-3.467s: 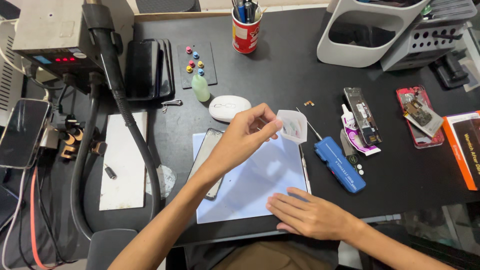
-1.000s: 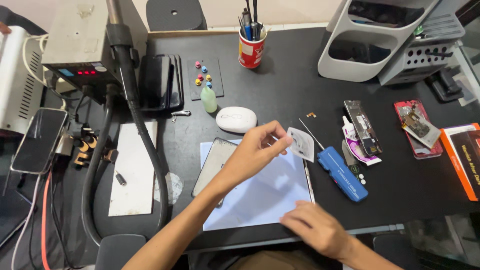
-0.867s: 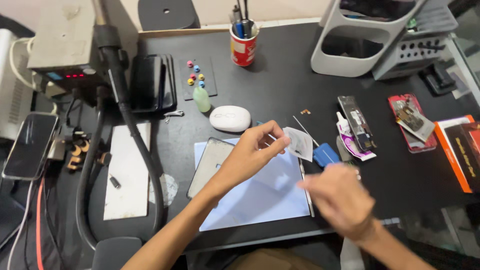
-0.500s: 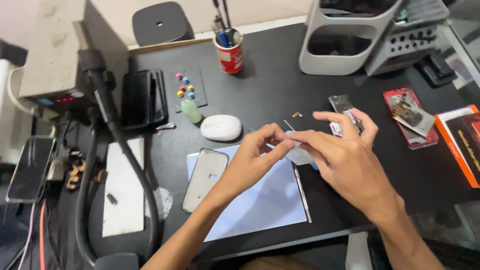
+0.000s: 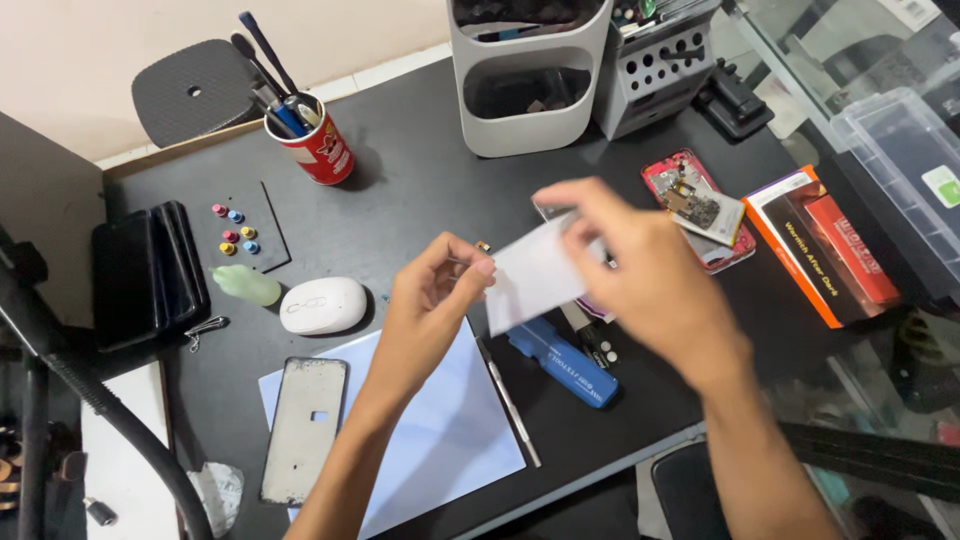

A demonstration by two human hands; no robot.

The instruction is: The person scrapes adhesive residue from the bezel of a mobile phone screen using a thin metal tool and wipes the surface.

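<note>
My left hand (image 5: 425, 315) is raised over the desk with thumb and fingers pinched on the left edge of a small white sheet (image 5: 530, 275). My right hand (image 5: 650, 285) grips the same sheet from the right; it is blurred. Below my hands lie a pale blue mat (image 5: 440, 430), a phone frame (image 5: 303, 428) on the mat's left side, a thin metal tool (image 5: 508, 400) and a blue case (image 5: 560, 360).
A white mouse (image 5: 322, 304), a green bottle (image 5: 245, 285) and a red cup of tools (image 5: 318, 150) stand behind. A red opened phone (image 5: 700, 210), an orange box (image 5: 820, 245), grey organisers (image 5: 530, 75) and a black hose (image 5: 110, 415) surround the black desk.
My right hand rose from the desk's front edge and took hold of the white sheet that my left hand was holding. The view shifted left and closer.
</note>
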